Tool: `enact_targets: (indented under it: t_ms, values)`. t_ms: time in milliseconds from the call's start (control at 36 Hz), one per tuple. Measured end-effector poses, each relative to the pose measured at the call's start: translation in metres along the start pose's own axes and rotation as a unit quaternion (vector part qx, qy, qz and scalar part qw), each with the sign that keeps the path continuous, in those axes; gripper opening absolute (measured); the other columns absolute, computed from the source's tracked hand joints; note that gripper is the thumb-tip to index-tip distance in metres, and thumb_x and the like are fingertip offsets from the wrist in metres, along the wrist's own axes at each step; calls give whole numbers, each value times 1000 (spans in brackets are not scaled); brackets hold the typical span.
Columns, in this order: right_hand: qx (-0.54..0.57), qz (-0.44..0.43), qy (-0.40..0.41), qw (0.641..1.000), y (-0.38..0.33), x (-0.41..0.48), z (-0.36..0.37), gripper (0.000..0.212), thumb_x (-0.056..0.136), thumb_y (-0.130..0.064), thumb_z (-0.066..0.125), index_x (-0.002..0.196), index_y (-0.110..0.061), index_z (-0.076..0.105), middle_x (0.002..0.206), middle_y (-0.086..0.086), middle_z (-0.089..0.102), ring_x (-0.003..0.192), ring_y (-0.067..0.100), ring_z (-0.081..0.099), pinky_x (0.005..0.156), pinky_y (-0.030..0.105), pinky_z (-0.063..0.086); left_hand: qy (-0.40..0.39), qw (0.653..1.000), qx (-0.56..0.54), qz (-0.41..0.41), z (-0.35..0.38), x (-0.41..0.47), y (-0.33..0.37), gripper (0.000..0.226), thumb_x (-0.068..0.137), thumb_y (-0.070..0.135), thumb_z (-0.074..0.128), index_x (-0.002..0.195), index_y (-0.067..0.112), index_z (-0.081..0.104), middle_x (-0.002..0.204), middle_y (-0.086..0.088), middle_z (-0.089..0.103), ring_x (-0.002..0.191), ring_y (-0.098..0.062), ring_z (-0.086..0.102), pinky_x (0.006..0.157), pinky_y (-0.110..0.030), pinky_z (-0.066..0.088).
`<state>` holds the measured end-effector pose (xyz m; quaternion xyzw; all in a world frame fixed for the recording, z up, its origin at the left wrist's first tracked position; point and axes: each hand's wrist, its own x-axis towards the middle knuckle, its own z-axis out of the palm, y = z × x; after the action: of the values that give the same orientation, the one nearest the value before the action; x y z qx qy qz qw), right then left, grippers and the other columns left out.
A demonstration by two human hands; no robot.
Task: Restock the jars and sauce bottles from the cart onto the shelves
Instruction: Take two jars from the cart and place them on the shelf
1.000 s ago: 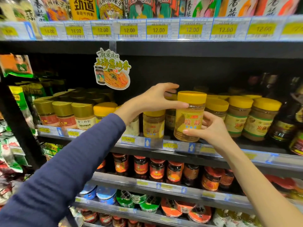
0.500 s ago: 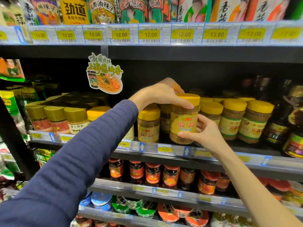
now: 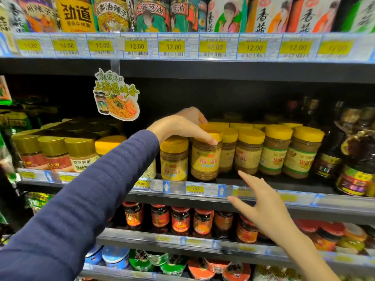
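A yellow-lidded jar [image 3: 205, 161] with a yellow label and red characters stands on the middle shelf [image 3: 176, 187], at the front of a row of like jars. My left hand [image 3: 182, 124] reaches in from the left in a dark blue sleeve and grips the jar's lid from above, thumb on the front of the lid and fingers behind it. My right hand [image 3: 261, 203] hovers in front of the shelf edge, below and to the right of the jar. Its fingers are spread and it holds nothing.
Gold-lidded jars [image 3: 81, 153] fill the shelf's left, green-labelled yellow-lidded jars [image 3: 300, 153] and dark sauce bottles [image 3: 353, 159] its right. A paper promo tag [image 3: 116, 96] hangs above the row. Red-labelled sauce jars [image 3: 180, 220] sit one shelf down, round tubs [image 3: 140, 258] below those.
The jar has gone down onto the shelf and stands in the row. My right hand has let go of it and drawn back and down. My left hand stays on the lid.
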<state>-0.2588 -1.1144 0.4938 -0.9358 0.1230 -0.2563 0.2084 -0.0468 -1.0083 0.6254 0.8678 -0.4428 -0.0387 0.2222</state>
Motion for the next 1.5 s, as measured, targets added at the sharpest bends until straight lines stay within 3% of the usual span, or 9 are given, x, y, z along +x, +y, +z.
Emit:
enact_targets:
  t_ms: [83,194,250,389,833,944,1139,1278,1500]
  values:
    - [-76,-14,0,997,9,-10,12,71,84,-48,58,144,-20,31,149,-3,35,142,15,23,114,25,3,-10,1000,10,-4,5,0,-2,73,58,61,77,118,24,57,101,9,58,93,-12,58,70,-25,47]
    - [-171,-6,-9,985,20,-16,25,67,77,-50,56,129,-8,54,133,9,57,127,28,49,107,44,22,-24,999,24,-4,12,0,-4,69,60,58,78,116,22,58,103,8,59,95,-12,58,78,-28,51]
    - [-194,-13,4,981,22,-17,29,68,73,-50,57,126,-7,57,129,10,60,123,29,54,103,48,27,-34,999,31,-3,15,0,-6,70,61,57,78,117,21,58,109,5,61,95,-12,58,83,-30,52]
    - [-206,-25,26,978,23,-18,29,66,73,-47,58,125,-7,58,127,9,61,121,29,55,102,49,27,-40,998,38,-14,17,1,-13,85,61,58,77,131,18,49,121,3,56,99,-12,52,82,-28,47]
    - [-184,-42,34,981,29,-19,33,67,76,-45,57,131,-7,51,134,9,55,127,28,48,107,46,26,-52,997,47,-8,14,-4,-13,81,63,54,78,131,22,49,123,3,56,100,-12,52,85,-30,48]
    - [-184,-48,40,981,30,-19,34,64,77,-41,56,131,-7,52,133,9,56,127,28,48,107,47,27,-43,998,47,-1,14,-9,-15,88,64,57,76,137,22,42,134,1,52,114,-16,52,91,-32,47]
    - [-161,-49,66,984,29,-16,37,53,82,-23,67,129,-3,52,132,14,56,126,34,49,107,52,24,57,994,24,90,4,-44,-20,72,82,51,62,143,23,35,146,1,41,133,-13,40,104,-27,39]
    - [-111,-63,53,990,6,-11,43,56,81,-30,52,130,-4,51,134,14,54,128,32,46,109,50,22,147,981,38,119,12,-96,-54,56,90,42,55,138,19,43,142,-1,47,131,-14,43,110,-35,37]
    - [10,-207,5,978,-93,2,74,49,84,-26,58,127,-4,53,123,14,61,118,27,52,99,44,40,171,982,83,-3,13,-224,-128,53,95,41,46,144,22,34,153,4,31,142,-10,26,114,-27,23]
